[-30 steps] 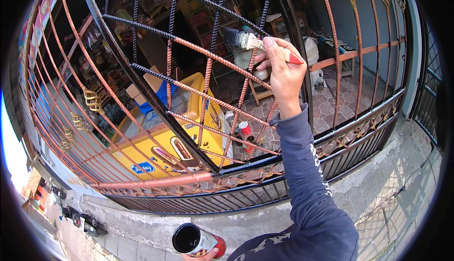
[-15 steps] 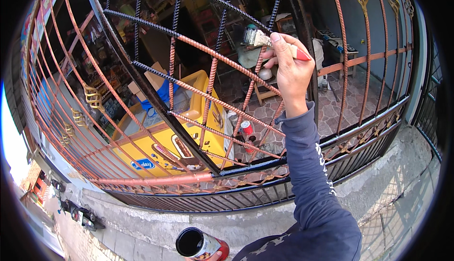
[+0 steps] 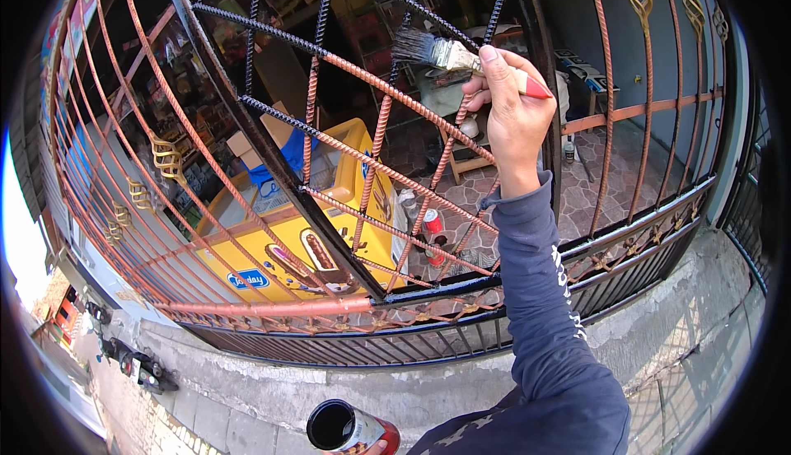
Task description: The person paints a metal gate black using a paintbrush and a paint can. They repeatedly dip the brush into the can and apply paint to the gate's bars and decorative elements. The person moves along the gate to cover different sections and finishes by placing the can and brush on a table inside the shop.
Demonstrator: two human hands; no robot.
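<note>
My right hand [image 3: 517, 117] grips a paintbrush [image 3: 455, 56] by its red-tipped handle, thumb on top. Its dark, paint-wetted bristles point left, close to the crossing bars of a metal gate [image 3: 395, 94]. Upper bars are coated black, while lower ribbed bars show reddish-brown. At the bottom edge my left hand [image 3: 377, 447], mostly cut off, holds a can [image 3: 353, 429] of black paint with a coloured label. The can stays upright enough that the dark paint inside shows.
Behind the gate stand a yellow chest freezer [image 3: 280, 257] and a small wooden stool [image 3: 458, 158] on stone-patterned tiles. A red can [image 3: 432, 222] sits on that floor. Fence bars with gold twisted ornaments [image 3: 168, 160] curve at the left. A motorcycle [image 3: 140, 366] is parked at lower left.
The brush has turned so its bristles now show spread toward the left, and they have shifted slightly up and left. The whole view has shifted a little. The paint can stays put.
</note>
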